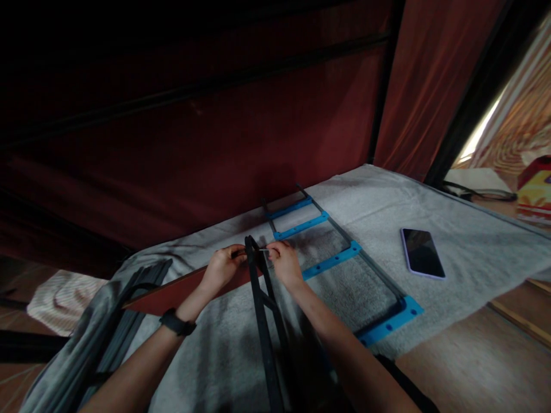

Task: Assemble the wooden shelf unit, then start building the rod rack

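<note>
My left hand [220, 268] and my right hand [284, 263] meet at the top end of an upright black metal frame [263, 321] that rises from the bottom of the view. Both hands have their fingers pinched closed around that top end, where a small silvery part [264, 250] shows between them. A reddish-brown board [172, 291] lies flat just under my left hand. A black band sits on my left wrist [176, 323]. Behind my right hand a dark rail frame with blue cross plates [331, 261] lies flat on the grey towel [451, 229].
A phone [422, 252] lies screen-up on the towel to the right. A bundle of dark rails [124, 321] rests at the left edge. Dark red curtains [241, 126] hang behind. A colourful box [536, 186] and cable stand at the far right.
</note>
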Motion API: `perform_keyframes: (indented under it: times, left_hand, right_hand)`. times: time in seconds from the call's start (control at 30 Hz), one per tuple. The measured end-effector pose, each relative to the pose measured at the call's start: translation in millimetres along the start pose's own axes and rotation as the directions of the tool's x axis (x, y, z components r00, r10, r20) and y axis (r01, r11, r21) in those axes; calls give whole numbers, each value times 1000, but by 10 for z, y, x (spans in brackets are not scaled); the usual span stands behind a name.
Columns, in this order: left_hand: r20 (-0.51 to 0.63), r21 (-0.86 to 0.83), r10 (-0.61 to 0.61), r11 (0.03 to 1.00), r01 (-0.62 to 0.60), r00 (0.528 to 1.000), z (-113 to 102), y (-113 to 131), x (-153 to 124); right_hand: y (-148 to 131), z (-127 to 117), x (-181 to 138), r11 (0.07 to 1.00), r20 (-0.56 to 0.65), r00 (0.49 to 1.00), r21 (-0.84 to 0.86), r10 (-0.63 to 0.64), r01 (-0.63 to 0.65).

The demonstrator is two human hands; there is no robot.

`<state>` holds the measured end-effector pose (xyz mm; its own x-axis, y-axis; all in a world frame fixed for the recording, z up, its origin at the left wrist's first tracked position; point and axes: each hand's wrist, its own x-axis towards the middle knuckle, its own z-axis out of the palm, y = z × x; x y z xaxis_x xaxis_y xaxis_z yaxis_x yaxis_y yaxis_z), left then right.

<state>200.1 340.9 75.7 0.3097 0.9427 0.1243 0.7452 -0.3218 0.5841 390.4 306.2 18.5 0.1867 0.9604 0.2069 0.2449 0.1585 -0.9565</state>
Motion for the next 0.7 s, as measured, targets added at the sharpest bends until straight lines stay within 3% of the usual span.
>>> perform_keyframes:
  times: [0.23, 0.43, 0.7]
  left_hand:
    - [13, -1, -15, 1000, 15, 1000, -57, 133, 4]
    - [-17, 1, -25, 1000, 25, 1000, -31, 60, 20]
    - [-20, -58, -47, 997, 46, 999, -4, 45, 3]
  right_hand:
    - [-52, 53, 121, 999, 1, 999, -14, -41, 41]
    - [-66, 160, 167, 987, 10, 994, -111, -111, 112]
    - [-152, 112, 174, 956, 116, 976, -211, -182, 203]
